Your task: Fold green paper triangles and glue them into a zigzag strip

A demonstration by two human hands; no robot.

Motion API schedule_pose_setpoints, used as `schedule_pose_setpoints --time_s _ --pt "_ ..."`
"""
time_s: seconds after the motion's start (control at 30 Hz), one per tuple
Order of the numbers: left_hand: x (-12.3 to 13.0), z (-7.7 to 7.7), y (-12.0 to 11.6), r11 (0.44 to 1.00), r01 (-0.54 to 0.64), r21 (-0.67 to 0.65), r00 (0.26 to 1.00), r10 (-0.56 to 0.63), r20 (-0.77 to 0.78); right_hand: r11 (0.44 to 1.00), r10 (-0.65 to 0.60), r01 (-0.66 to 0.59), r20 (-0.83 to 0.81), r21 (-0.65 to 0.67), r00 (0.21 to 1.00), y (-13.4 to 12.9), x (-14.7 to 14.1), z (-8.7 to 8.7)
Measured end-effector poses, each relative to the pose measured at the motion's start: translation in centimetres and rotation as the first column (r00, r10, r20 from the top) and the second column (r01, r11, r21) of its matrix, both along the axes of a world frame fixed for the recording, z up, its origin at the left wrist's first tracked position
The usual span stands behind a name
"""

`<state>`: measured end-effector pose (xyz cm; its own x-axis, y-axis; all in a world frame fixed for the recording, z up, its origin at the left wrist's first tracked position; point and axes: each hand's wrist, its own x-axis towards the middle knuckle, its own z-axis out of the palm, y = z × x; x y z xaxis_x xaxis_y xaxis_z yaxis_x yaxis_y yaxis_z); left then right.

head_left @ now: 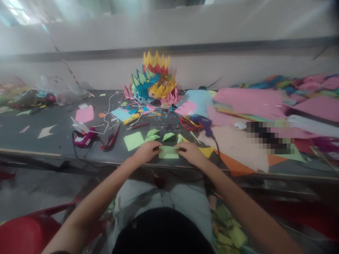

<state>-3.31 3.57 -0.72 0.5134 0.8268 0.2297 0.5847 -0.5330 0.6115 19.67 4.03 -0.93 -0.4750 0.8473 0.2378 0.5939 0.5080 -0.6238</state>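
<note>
Left hand (pixel 147 151) and right hand (pixel 192 153) at green paper's (pixel 168 152) opposite ends

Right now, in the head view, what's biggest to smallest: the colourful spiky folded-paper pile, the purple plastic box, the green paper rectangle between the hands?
1. Colourful spiky folded-paper pile
2. Purple plastic box
3. Green paper rectangle, its ends partly covered

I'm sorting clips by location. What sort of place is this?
Probably a paper-craft workshop or craft room: a spiky folded-paper model stands on the dark table, large pink sheets lie to the right, and the left hand and right hand hold green paper between them.
</note>
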Motion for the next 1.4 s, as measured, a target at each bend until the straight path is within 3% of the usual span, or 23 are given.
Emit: schedule_pose_setpoints --time_s 0.17,0.3,0.5,0.73,1.17,1.4 --pt "-0.7 0.0 0.0 0.967 0.192 0.166 0.98 -0.181 -0.079 0.94 0.226 -0.263 0.179 0.219 0.958 0.5 1.2 -0.8" --pt "-1.1 0.4 -0.2 0.911 0.3 0.282 0.942 -0.238 -0.236 0.858 0.275 -0.391 0.346 0.333 0.897 0.5 1.9 -0.8" --pt "-1.4 0.8 -0.3 0.823 0.437 0.363 0.859 -0.262 -0.44 0.769 0.278 -0.507 0.51 0.389 0.814 0.6 1.8 -0.2" --pt "-1.3 1.1 -0.3 0.796 0.466 0.386 0.838 -0.256 -0.483 0.759 0.279 -0.54 0.568 0.363 0.774 0.9 1.6 0.1" --pt "-1.2 1.3 -0.4 0.858 0.437 0.271 0.809 -0.242 -0.536 0.805 0.326 -0.517 0.51 0.291 0.796 0.7 1.4 0.5" --pt "-0.3 2.0 -1.1 0.867 0.422 0.266 0.794 -0.212 -0.569 0.787 0.371 -0.57 0.557 0.236 0.743 1.4 1.2 0.6"
